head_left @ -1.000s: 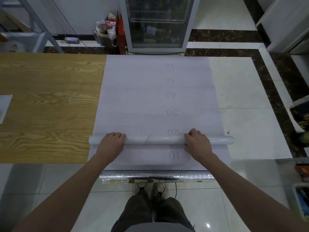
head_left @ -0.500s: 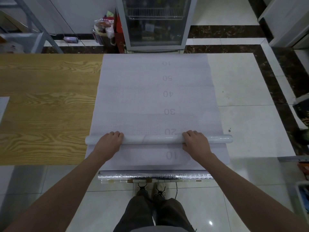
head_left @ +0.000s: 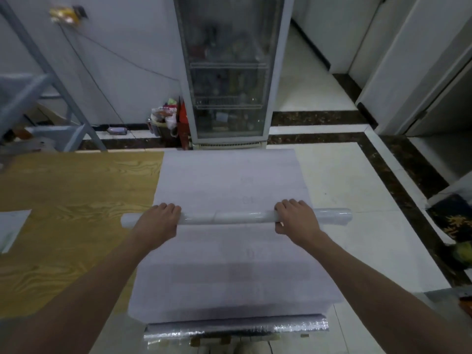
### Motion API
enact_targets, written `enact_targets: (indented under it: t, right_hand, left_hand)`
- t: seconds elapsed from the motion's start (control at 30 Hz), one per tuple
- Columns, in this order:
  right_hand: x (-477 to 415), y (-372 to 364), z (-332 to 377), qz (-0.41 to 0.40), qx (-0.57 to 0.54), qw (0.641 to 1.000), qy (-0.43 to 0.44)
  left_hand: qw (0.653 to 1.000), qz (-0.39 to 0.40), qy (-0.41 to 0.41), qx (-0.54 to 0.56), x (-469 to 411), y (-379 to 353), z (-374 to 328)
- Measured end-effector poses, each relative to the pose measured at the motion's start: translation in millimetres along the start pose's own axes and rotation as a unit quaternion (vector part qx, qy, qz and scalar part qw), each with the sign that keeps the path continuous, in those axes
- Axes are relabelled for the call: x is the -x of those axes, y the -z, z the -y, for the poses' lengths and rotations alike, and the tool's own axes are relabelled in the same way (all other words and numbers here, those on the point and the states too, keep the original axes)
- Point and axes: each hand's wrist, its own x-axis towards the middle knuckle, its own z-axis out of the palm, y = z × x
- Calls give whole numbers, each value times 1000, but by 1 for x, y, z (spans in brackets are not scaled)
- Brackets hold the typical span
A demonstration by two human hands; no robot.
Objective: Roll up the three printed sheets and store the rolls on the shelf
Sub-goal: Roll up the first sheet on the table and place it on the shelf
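Observation:
A large white printed sheet with faint numbers lies flat, its left part on the wooden table. Its far part is wound into a glossy white roll lying across the sheet. My left hand grips the roll near its left end, fingers curled over the top. Near the right end my right hand grips it too, thumb on the near side. A silvery roll lies along the sheet's near edge.
A glass-door fridge stands beyond the sheet's far edge, with a full waste bin to its left. A grey metal rack stands at the back left. A loose paper lies on the table's left edge.
Both hands have moved the roll away from me along the sheet, so more flat sheet lies between it and me. The view has tilted upward.

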Motion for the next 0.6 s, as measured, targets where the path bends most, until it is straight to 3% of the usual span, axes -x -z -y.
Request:
enact_targets:
  t: [0.33, 0.6]
  right_hand:
    - [-113, 180, -44, -178, 47, 983, -24]
    - [-167, 314, -53, -294, 78, 952, -30]
  left_hand:
    - [988, -139, 27, -57, -97, 162, 94]
    - [954, -265, 20, -139, -128, 303, 158]
